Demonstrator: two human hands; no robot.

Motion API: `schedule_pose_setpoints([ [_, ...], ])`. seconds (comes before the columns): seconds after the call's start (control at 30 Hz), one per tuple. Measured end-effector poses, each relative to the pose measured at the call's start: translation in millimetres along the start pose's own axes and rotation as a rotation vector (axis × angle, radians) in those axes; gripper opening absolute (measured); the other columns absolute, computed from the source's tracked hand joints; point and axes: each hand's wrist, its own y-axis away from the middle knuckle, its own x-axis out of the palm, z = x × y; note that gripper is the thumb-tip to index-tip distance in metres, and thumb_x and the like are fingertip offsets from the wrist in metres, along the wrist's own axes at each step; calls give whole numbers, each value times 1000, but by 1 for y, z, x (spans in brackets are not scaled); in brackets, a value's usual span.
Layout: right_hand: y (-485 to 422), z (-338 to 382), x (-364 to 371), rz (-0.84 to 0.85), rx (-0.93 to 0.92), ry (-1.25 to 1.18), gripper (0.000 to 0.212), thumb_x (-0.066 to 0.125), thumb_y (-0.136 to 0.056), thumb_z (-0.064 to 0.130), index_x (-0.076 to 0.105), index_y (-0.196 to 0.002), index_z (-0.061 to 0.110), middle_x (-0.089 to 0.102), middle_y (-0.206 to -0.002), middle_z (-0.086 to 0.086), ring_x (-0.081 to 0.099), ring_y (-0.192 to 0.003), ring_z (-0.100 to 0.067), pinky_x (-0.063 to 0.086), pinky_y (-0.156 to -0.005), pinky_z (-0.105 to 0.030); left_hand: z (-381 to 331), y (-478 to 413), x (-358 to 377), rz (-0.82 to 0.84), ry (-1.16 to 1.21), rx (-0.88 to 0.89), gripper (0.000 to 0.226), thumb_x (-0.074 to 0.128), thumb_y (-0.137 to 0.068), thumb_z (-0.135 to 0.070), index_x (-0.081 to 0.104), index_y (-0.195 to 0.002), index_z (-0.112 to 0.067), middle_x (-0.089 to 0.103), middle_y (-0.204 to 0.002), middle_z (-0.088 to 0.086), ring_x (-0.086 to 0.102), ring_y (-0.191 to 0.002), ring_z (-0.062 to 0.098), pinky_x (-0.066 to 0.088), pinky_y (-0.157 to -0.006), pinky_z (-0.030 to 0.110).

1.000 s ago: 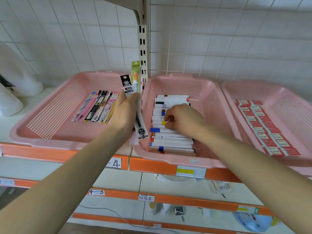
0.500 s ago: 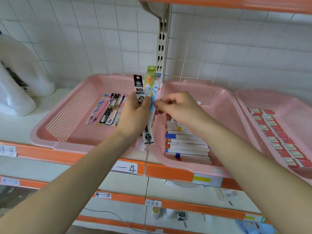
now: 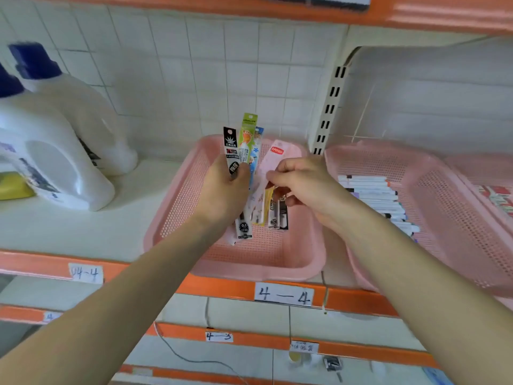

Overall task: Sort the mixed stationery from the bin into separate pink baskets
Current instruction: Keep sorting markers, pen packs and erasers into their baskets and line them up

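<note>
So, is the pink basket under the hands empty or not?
The basket is not empty: a few packets lie on its mesh floor, partly hidden by the right hand.

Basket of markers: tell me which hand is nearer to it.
Right. The right hand, pinching a pink packet, is just left of the basket of markers. The left hand, gripping a fan of packets, is farther left, over the neighbouring basket.

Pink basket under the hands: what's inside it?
In the pink basket, flat packs lie on the mesh floor, one yellow, some black. The left hand with its held packs and the right hand pinching a pink pack cover the rest.
</note>
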Motion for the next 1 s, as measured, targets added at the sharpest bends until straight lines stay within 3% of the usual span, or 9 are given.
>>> schedule_pose_setpoints([
  [0.07,-4,3,13,-12,18,-34,18,62,-94,11,63,-76,11,70,-73,0,64,-59,-9,42,-54,-24,3,-4,-11,14,9,33,21,42,-94,-14,59,-99,-3,64,-98,29,59,-75,25,53,-74,55],
  [0.13,-8,7,25,-23,42,-88,17,61,-94,9,61,-77,10,70,-75,-3,66,-62,-12,43,-51,-21,7,-8,-21,30,8,53,18,41,-95,-9,59,-93,-12,65,-99,28,59,-76,23,53,-77,55],
  [0.2,-13,9,35,-34,50,-134,15,59,-95,6,63,-81,8,72,-77,-4,68,-65,-14,44,-51,-21,13,-13,-32,41,0,52,19,40,-99,-4,58,-100,-10,65,-84,17,62,-69,17,56,-63,39],
  [0.27,-17,10,43,-46,42,-166,13,57,-96,6,66,-87,6,74,-80,-6,69,-66,-14,47,-54,-22,23,-21,-41,25,-17,64,14,40,-98,-5,52,-103,-1,51,-66,-6,49,-49,0,39,-45,14],
  [0.33,-21,11,49,-71,31,-204,12,58,-96,5,66,-86,7,73,-75,-6,68,-65,-15,48,-57,-24,33,-29,-48,21,-42,68,8,41,-94,-8,48,-93,-5,42,-68,-12,41,-49,0,29,-42,10],
  [0.43,-23,14,59,-87,7,-259,11,62,-93,4,65,-84,9,70,-66,0,66,-65,-16,45,-55,-23,41,-36,-55,60,-23,100,10,41,-91,-6,50,-91,-11,44,-73,-11,41,-58,2,31,-46,10],
  [0.7,-24,13,80,-52,-19,-260,10,66,-90,7,64,-81,11,74,-88,-7,65,-74,-14,42,-56,-23,42,-37,-61,53,16,98,14,39,-94,2,51,-101,6,47,-68,-12,47,-48,-5,33,-45,6],
  [0.77,-24,14,81,-40,-25,-310,8,59,-92,5,58,-85,9,76,-88,-5,65,-75,-14,42,-59,-25,41,-35,-64,40,31,61,13,39,-98,0,51,-103,-2,51,-68,-9,49,-45,-5,33,-43,6],
  [1.0,-42,8,76,-109,5,-332,15,67,-92,21,62,-81,12,63,-73,-1,54,-69,-15,44,-68,-28,40,-47,-80,33,102,-80,15,41,-99,-9,52,-99,1,55,-72,8,50,-46,6,38,-43,18],
])
